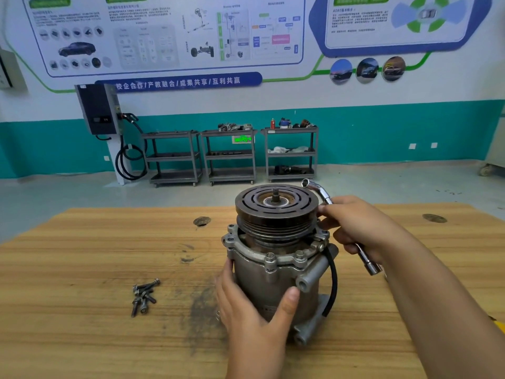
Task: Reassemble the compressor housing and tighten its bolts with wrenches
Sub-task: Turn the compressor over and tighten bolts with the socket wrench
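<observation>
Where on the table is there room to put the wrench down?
The wood is bare left of the bolts out to the table edge, and between the bolts and the compressor, though that strip is smudged. Crowded: right around the compressor, where the left hand grips it and the right hand holds the wrench.

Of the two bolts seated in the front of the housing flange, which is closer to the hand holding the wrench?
The bolt on the right, nearest the black hose. The other bolt sits further from the right hand and its wrench.
</observation>
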Available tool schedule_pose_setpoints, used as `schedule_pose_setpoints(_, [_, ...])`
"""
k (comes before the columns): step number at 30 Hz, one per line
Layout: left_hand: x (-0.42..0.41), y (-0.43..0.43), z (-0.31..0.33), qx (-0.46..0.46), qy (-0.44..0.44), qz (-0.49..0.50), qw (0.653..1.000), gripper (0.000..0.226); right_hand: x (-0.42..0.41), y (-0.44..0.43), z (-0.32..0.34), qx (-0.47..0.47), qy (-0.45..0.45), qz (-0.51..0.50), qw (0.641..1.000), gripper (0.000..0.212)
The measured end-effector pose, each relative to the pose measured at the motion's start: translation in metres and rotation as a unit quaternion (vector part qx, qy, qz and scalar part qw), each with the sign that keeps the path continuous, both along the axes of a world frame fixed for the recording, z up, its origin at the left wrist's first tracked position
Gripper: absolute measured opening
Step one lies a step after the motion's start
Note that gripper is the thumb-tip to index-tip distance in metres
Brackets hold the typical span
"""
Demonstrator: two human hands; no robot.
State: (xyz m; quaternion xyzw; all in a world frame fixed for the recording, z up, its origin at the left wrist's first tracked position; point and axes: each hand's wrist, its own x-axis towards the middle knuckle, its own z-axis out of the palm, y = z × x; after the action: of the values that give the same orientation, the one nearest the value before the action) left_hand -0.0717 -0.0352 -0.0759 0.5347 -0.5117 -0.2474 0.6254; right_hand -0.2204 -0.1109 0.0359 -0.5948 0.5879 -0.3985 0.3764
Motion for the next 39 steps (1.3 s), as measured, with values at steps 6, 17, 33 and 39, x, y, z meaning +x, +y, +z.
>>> schedule_pose_setpoints(6, [0.015, -0.009, 0.0, 0.014, -0.051, -0.077, 0.996, 0.099, -0.013, -0.003, 0.001, 0.019, -0.033, 0.013, 0.999, 0.024])
schedule_pose_setpoints(17, [0.06, -0.04, -0.006, 0.079, 0.077, -0.286, 0.952, 0.091, -0.033, 0.003, 0.009, 0.026, -0.07, -0.003, 0.997, 0.023])
schedule_pose_setpoints(33, [0.043, -0.037, -0.001, 0.051, 0.078, -0.186, 0.978, 0.055, -0.012, -0.004, -0.017, 0.005, -0.134, -0.002, 0.991, 0.029])
schedule_pose_setpoints(39, [0.049, -0.043, 0.007, 0.102, 0.112, -0.115, 0.982, 0.045, -0.007, 0.008, -0.057, -0.041, -0.325, -0.039, 0.944, 0.02])
